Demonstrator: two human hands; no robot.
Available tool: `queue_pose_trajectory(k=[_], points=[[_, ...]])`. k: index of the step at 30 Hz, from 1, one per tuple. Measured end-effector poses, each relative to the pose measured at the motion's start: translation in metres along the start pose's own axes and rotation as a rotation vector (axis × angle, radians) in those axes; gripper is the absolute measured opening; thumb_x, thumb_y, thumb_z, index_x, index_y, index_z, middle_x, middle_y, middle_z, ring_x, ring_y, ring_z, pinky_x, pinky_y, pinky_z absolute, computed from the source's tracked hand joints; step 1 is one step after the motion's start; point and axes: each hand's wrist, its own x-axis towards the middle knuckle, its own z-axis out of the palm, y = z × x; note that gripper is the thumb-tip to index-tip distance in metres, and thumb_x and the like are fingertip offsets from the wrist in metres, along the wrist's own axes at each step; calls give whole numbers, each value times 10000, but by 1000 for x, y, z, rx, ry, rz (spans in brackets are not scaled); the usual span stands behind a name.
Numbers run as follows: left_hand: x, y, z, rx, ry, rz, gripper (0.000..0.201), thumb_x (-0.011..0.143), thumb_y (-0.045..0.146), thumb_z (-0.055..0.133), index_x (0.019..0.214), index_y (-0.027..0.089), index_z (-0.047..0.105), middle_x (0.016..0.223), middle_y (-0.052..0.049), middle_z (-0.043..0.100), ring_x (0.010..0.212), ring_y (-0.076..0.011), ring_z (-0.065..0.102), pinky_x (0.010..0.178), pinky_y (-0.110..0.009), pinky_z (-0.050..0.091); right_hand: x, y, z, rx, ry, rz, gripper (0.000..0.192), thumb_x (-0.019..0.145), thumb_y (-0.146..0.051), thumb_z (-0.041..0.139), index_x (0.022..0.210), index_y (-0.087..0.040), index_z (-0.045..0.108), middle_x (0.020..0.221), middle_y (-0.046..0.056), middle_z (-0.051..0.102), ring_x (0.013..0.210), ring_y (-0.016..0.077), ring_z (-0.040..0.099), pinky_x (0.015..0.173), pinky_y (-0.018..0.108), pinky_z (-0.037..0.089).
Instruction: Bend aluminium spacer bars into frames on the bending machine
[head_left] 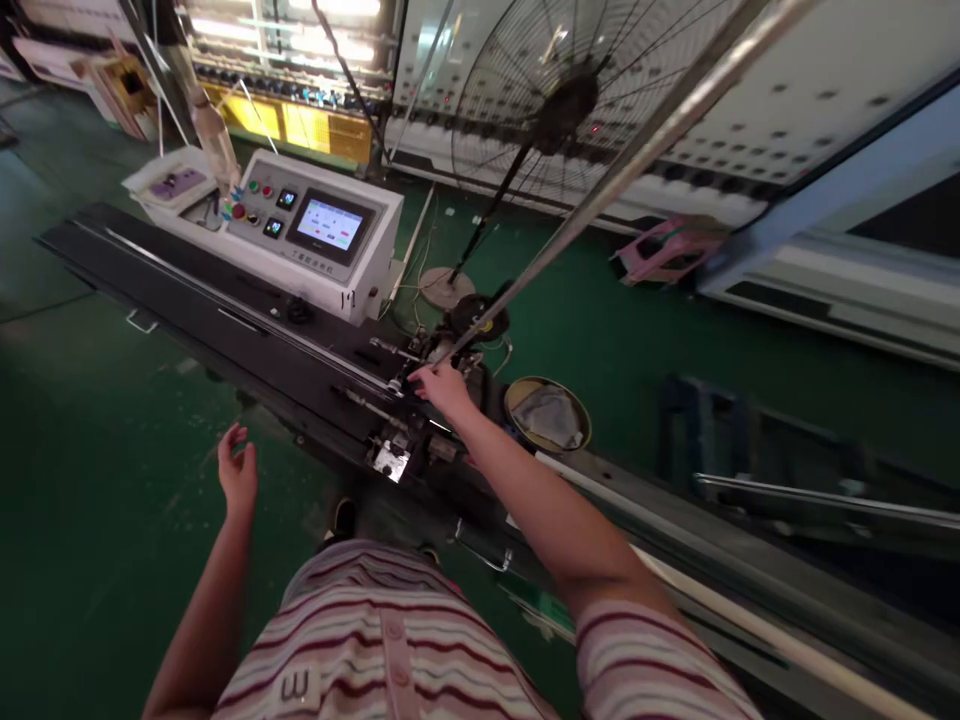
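My right hand (447, 390) reaches over the middle of a long black bench machine (277, 370), its fingers closed at a small metal mechanism. What lies between those fingertips is hidden. A long metal tube (600, 180) slants down from the upper right and its lower end meets the mechanism right beside these fingers. A thin silver rod (247, 300) lies along the bench, ending close to the same spot. Just nearer to me is a shiny metal plate (392, 460). My left hand (238, 470) hangs in the air left of the bench, fingers loosely curved and apart, holding nothing.
A white control box (315, 230) with a lit touchscreen stands behind the bench. Beyond it are a large fan (566, 110) and a pink stool (671, 250). A round tin (547, 413) with a grey bag sits right of my forearm. Metal handles (484, 550) project from the bench's front.
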Motion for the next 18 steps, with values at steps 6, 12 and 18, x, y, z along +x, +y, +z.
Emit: queue_pose_trajectory(k=[6, 12, 18], points=[[64, 15, 48, -158, -136, -24, 557, 843, 255, 673, 1374, 216, 510, 1358, -147, 583, 1189, -200, 583, 996, -349, 493, 14, -63, 49, 170, 5, -3, 314, 851, -227, 477, 896, -147, 777, 703, 26, 704, 665, 134, 682, 690, 220, 563], [79, 95, 124, -507, -252, -516, 800, 872, 240, 670, 1545, 276, 240, 1489, -148, 502, 1267, -173, 582, 1143, -405, 397, -40, -66, -30, 499, -54, 22, 285, 852, -214, 457, 818, -110, 720, 688, 54, 695, 595, 135, 669, 546, 197, 529], [-50, 217, 215, -713, -605, -253, 1129, 837, 297, 750, 1513, 524, -126, 1480, -93, 529, 1134, -223, 685, 774, -286, 594, -127, 31, -171, 627, -48, 56, 334, 926, -371, 502, 895, -112, 710, 733, 95, 719, 689, 161, 709, 615, 220, 575]])
